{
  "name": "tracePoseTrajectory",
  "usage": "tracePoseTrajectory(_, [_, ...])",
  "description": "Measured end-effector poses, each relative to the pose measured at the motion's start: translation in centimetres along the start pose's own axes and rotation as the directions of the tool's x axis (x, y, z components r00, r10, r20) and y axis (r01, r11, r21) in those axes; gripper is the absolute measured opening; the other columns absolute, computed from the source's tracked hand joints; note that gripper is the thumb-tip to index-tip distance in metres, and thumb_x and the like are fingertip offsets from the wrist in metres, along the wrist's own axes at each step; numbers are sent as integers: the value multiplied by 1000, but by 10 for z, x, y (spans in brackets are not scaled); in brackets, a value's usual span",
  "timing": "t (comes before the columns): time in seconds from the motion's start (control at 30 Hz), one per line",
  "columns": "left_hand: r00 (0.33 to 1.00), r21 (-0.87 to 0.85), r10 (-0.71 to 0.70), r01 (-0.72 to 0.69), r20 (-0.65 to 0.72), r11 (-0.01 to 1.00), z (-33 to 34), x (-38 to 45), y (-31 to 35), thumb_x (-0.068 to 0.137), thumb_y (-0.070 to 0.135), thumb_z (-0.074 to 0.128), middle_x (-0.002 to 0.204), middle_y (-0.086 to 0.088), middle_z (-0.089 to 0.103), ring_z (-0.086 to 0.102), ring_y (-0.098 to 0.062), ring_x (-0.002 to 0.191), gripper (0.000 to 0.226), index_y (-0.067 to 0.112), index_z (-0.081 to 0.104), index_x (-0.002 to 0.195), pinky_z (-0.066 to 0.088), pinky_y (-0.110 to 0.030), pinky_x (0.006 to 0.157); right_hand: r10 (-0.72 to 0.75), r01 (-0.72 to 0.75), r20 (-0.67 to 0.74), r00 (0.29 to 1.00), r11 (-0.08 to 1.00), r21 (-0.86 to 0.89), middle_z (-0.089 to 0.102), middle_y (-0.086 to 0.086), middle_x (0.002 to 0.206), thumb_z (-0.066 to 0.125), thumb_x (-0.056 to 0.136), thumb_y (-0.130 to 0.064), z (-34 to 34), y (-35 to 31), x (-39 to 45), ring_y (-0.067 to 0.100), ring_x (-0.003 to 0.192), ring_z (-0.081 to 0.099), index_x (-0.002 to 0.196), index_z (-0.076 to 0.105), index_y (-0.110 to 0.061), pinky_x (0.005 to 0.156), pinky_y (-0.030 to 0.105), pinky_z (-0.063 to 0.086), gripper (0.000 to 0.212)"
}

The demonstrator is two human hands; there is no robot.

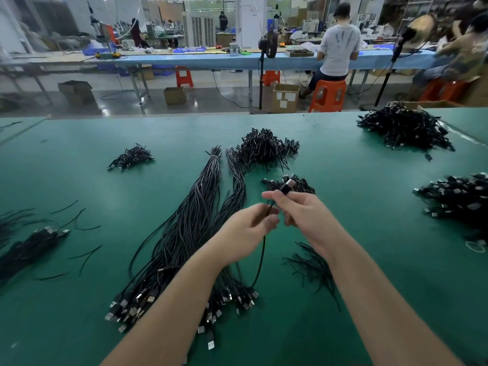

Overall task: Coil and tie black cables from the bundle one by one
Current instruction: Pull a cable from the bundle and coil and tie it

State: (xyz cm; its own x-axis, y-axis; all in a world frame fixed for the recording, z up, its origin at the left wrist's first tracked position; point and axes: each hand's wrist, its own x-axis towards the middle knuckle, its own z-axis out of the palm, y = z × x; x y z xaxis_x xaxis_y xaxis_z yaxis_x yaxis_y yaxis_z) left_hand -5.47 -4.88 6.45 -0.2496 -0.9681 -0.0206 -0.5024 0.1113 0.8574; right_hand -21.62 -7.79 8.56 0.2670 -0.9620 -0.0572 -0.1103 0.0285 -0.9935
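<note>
Two bare hands hold one black cable above a green table.

The left hand (248,228) pinches the cable (261,260); the right hand (298,210) grips its plug end, pointing away. The cable hangs roughly vertical to two long bundles (195,223). Farther off lie perhaps six heaps of coiled cables (264,149), then a workshop with one seated worker (338,46).

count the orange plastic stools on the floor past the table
4, maybe more hidden. One empty stool at left under the blue bench, one behind the fan pole, one under the seated person in the white shirt, and one, blurred, at far right.
</note>
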Motion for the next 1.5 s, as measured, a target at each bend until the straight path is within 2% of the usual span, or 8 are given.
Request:
tracePoseTrajectory(0.2, [989, -164, -69, 47, -129, 985, 10, 3, 9, 107, 17, 44, 57, 6, 57, 48, -20, 56, 32, 14, 64, 83, 40, -35, 58, -47, 47, -8, 999, 999, 15, 52, -6, 59, 66, 95, -28, 1, 6, -1, 13, 59, 40, 99, 77, -12, 55, 23, 36, 20])
tracePoseTrajectory(0.43, [997, -250, -60, 44, -56, 967, 10, -1, 5, 107, 28, 44, 61, 6, 60, 40, -11, 53, 35, 22, 73, 89, 33, -23, 51, -104, 101, 24, 994, 988, 113, 49, -1, 58, 70, 80, -41, -9, 5, -1, 12, 54, 43, 88, 78, -11, 55, 21, 42, 32])
tracePoseTrajectory(0.67, [998, -264, -62, 55, -17, 963, 13, -3, 5, 108, 25, 43, 65, 0, 65, 39, -8, 46, 31, 15, 71, 100, 33, -19, 46, -85, 85, 19, 996, 996, 8, 45, -4, 54, 66, 95, -28, -12, 5, -1, 13, 53, 39, 85, 78, -14, 55, 20, 40, 21])
tracePoseTrajectory(0.97, [996, -195, -88, 81, -25, 977, 17, -5, 2, 107, 23, 44, 64, 2, 66, 48, -15, 50, 33, 15, 70, 90, 41, -27, 52, -73, 76, 34, 997, 992, -104, 46, 6, 59, 67, 94, -31, -11, 5, 0, 17, 55, 39, 82, 78, -17, 62, 34, 36, 22])
tracePoseTrajectory(1.13, [977, -279, -59, -1, -206, 960, 12, -3, 1, 106, 17, 45, 70, -2, 71, 63, -19, 58, 33, 11, 69, 84, 52, -34, 60, 68, -71, -100, 993, 997, -27, 54, -4, 55, 49, 98, -54, -8, 10, -1, 14, 46, 42, 83, 71, -14, 45, 24, 39, 48])
tracePoseTrajectory(1.27, [902, -486, -34, -200, -431, 851, 4, 0, 8, 107, 14, 42, 77, -10, 74, 71, -25, 69, 34, 7, 69, 89, 56, -32, 65, 380, -362, 161, 911, 923, -130, 63, 7, 57, 30, 100, -64, 1, 25, -12, 16, 40, 49, 70, 73, -7, 39, 23, 40, 78])
tracePoseTrajectory(1.37, [901, -604, 11, -301, -435, 738, 7, -3, 21, 108, 16, 40, 87, -18, 75, 74, -33, 83, 36, 2, 69, 93, 59, -34, 73, 422, -448, 378, 824, 894, -23, 73, 16, 78, 23, 101, -65, 16, 34, -13, 22, 51, 62, 78, 77, -6, 49, 25, 51, 84])
tracePoseTrajectory(1.5, [947, -721, 30, -264, -319, 640, 12, -17, 31, 103, 25, 43, 98, -24, 74, 72, -41, 96, 36, 5, 71, 95, 61, -44, 82, 361, -458, 363, 859, 858, 231, 74, 5, 81, 33, 108, -32, 28, 32, -7, 17, 64, 66, 98, 67, -6, 58, 28, 55, 44])
